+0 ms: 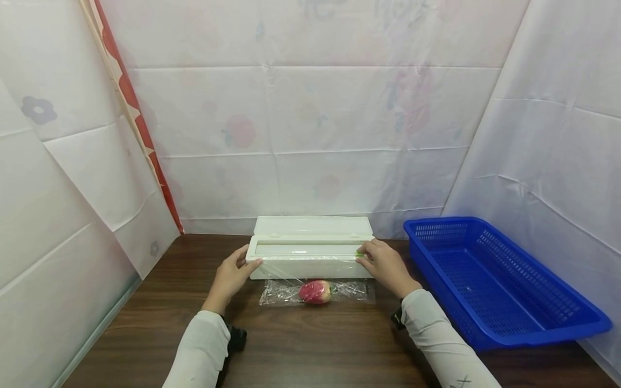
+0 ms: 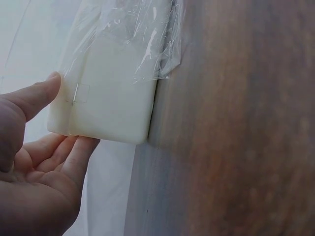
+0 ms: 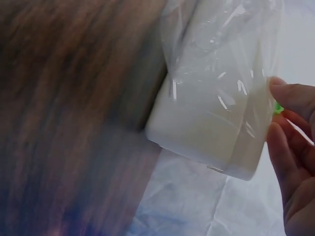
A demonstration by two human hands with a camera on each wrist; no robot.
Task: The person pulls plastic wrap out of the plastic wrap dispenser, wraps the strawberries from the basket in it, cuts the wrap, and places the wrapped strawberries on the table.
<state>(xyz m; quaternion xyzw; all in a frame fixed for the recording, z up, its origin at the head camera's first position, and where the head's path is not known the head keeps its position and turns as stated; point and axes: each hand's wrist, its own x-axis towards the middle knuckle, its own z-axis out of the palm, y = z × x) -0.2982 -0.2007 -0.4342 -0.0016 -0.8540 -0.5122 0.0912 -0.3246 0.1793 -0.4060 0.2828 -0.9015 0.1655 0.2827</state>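
Note:
A white cling film dispenser [image 1: 310, 268] stands on the table with its lid [image 1: 312, 225] tilted up at the back. My left hand [image 1: 230, 276] grips its left end, thumb on the front top edge and fingers [image 2: 81, 152] against the end face. At the right end, my right hand [image 1: 385, 265] pinches a small green slide cutter [image 3: 278, 107] on the top edge, mostly hidden by the fingers. Clear cling film [image 1: 283, 291] hangs over the dispenser's front and spreads onto the table. A red and pale-yellow fruit [image 1: 314, 292] lies in that film, just before the dispenser.
A blue plastic basket [image 1: 504, 291] with slotted walls stands to the right, close to my right forearm. White patterned sheeting [image 1: 310, 118] rises behind and on both sides of the dark wooden table [image 1: 310, 350].

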